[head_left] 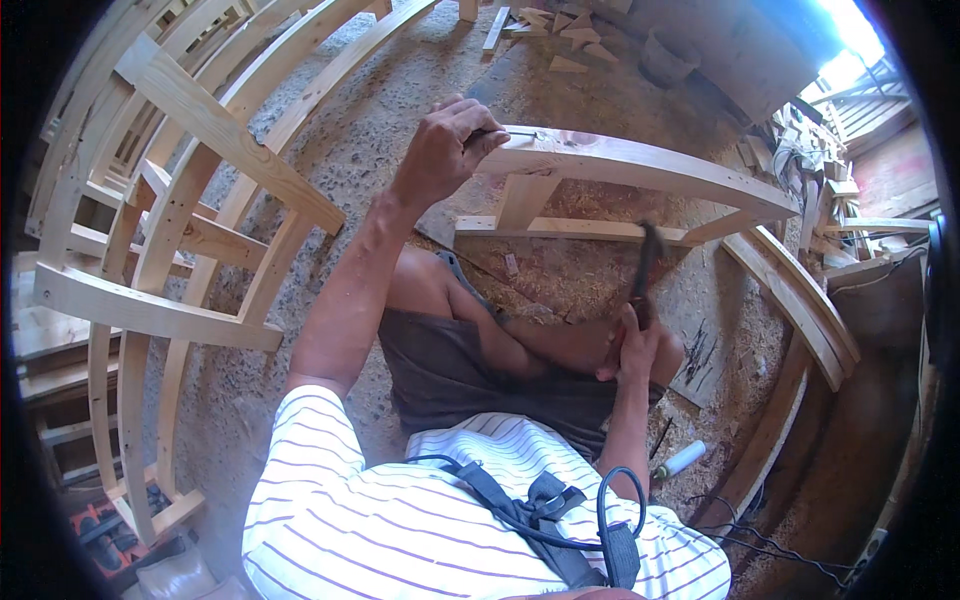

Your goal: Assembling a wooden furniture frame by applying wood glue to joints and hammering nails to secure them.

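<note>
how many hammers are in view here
1: the hammer in the person's right hand, right of centre, slightly blurred. Others may be hidden among the clutter near the edges.

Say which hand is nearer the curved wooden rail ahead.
Left. The left hand is at the left end of the curved wooden rail; the right hand is apart from it, farther back, gripping a hammer.

The hammer is a dark blur, its grip buried in the right hand! Left hand hides the wooden frame's upper left corner, the thin piece it pinches too small to name! Bottom edge slices off the striped shirt!
</note>
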A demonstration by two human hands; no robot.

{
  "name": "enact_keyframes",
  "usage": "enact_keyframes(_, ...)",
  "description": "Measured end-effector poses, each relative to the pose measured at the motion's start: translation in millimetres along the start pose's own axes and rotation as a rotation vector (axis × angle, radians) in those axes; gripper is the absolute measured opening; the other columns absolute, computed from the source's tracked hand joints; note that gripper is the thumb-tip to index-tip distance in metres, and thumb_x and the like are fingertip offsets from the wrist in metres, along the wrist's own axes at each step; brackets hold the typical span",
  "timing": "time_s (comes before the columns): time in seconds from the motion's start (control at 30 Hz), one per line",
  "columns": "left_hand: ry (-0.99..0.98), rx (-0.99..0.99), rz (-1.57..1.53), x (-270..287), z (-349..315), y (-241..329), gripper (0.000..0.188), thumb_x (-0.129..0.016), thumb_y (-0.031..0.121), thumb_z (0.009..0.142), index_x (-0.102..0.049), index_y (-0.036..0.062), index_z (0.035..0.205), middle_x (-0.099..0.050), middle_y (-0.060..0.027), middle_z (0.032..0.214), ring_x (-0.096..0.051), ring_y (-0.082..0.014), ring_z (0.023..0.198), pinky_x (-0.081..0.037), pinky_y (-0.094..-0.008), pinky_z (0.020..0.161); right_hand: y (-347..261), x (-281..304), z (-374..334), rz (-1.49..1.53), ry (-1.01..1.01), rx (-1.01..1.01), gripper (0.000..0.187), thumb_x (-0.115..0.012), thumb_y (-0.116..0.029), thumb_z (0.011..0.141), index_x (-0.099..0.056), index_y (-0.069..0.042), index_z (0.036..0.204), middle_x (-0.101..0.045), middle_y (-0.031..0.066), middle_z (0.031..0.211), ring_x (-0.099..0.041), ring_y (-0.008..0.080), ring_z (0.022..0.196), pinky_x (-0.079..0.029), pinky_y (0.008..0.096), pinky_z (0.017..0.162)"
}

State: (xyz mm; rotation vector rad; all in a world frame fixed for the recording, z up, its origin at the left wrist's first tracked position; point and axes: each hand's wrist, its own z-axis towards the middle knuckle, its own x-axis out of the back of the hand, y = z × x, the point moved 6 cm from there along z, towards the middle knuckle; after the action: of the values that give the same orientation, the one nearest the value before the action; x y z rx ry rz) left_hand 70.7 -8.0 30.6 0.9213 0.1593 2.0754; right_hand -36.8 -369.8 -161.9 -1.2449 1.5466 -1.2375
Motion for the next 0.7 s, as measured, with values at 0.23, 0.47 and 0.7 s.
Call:
enact_keyframes(0.23, 0.000, -0.048, 0.051, -3.8, 1.5, 4.1, 0.020, -0.077, 0.020, 0.088, -0.071, 0.0014, 0.089, -0.066, -0.0086, 0.080, -0.062, -0.0252, 0.080, -0.050, -0.0379, 0.073, -114.1, -0.9, -16.7, -0.124, -0.007, 0.396, 0.039, -0.058, -0.010, 0.102, -0.045, -0.004, 0.139, -0.057, 0.0030, 0.082, -0.050, 0.0056, 0.053, -0.040, 0.0206, 0.043)
enact_keyframes(0.47, -0.067, 0.114, -0.129, 2.6, -3.5, -7.3, 0.014, -0.075, 0.014, 0.091, -0.069, 0.0017, 0.093, -0.065, -0.0113, 0.083, -0.063, -0.0227, 0.077, -0.051, -0.0362, 0.069, -161.5, -39.6, -30.9, -0.181, -0.183, 0.540, 0.038, -0.060, -0.012, 0.103, -0.050, -0.007, 0.139, -0.058, -0.0017, 0.084, -0.046, 0.0011, 0.057, -0.036, 0.0180, 0.046)
enact_keyframes(0.7, -0.075, 0.012, -0.117, -3.0, 2.2, -7.5, 0.013, -0.074, 0.010, 0.091, -0.065, 0.0003, 0.089, -0.065, -0.0125, 0.081, -0.063, -0.0253, 0.076, -0.051, -0.0383, 0.069, -223.8, -48.7, -34.6, -0.478, -0.150, 0.847, 0.038, -0.060, -0.019, 0.104, -0.053, -0.004, 0.139, -0.062, 0.0023, 0.086, -0.055, 0.0039, 0.057, -0.042, 0.0202, 0.045)
